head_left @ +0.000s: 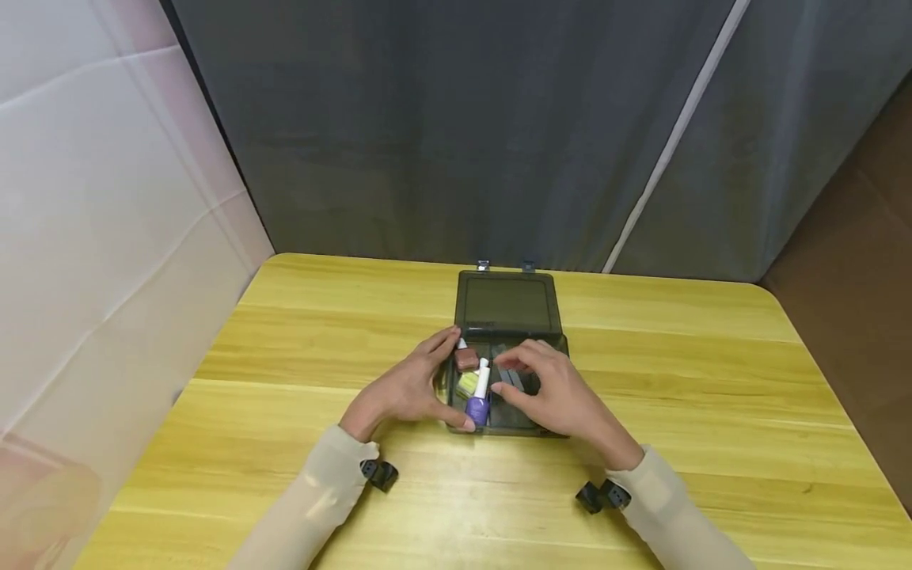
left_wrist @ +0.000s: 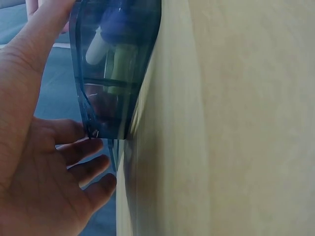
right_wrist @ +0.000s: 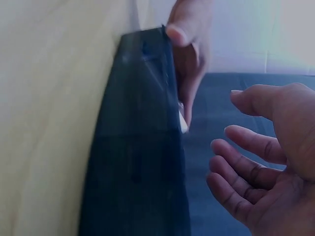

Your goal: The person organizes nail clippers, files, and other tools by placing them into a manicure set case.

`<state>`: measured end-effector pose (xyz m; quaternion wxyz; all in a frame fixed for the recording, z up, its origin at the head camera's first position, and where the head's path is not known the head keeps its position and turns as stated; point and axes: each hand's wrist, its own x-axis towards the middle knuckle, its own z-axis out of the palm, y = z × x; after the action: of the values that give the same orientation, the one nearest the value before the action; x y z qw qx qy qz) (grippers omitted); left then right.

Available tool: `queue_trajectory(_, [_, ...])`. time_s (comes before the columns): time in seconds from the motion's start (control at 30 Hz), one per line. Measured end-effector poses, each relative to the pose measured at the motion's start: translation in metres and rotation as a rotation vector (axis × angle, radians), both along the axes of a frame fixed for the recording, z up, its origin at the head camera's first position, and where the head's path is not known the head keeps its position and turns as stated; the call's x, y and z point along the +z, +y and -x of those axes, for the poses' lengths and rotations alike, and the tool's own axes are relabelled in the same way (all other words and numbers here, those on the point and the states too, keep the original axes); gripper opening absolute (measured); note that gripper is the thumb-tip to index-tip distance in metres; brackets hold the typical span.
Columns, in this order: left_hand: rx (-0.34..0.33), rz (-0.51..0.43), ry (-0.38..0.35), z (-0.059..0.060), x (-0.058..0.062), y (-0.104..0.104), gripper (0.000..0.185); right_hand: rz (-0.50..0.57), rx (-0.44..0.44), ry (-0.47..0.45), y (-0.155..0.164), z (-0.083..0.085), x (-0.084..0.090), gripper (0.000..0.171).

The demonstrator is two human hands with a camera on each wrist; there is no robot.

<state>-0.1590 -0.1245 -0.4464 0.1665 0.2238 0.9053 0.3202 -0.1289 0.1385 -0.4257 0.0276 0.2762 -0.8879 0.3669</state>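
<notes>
A dark translucent organizer box (head_left: 516,431) lies on the table with its lid (head_left: 507,305) folded back. In its left part lie a purple nail polish bottle (head_left: 478,410) with a white cap, a yellow-green bottle (head_left: 466,385) and a reddish-brown bottle (head_left: 466,360). My left hand (head_left: 408,388) holds the box by its left side, thumb at the front edge and index finger at the far corner. Above the right part hovers my right hand (head_left: 559,392), fingers loosely bent. Nothing shows between those fingers in the right wrist view, where the hand (right_wrist: 266,162) stands apart from the box wall (right_wrist: 138,167).
The box rests on a wooden table (head_left: 299,340). Thin dividers (head_left: 510,381) stand in its right part. Two latches (head_left: 483,266) stick up from the lid's far edge, near a dark curtain (head_left: 427,142). A white cloth wall (head_left: 114,237) borders the left side.
</notes>
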Motion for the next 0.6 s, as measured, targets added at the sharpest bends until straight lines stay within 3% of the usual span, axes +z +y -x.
queue_trajectory(0.27, [0.019, -0.007, 0.031, 0.001, -0.001, -0.002, 0.138, -0.001, -0.087, 0.003, 0.019, 0.012, 0.005, 0.031])
queue_trajectory(0.6, [0.146, 0.04, 0.235, 0.009, 0.003, -0.025, 0.113, -0.045, -0.175, 0.033, 0.05, 0.029, 0.008, 0.051])
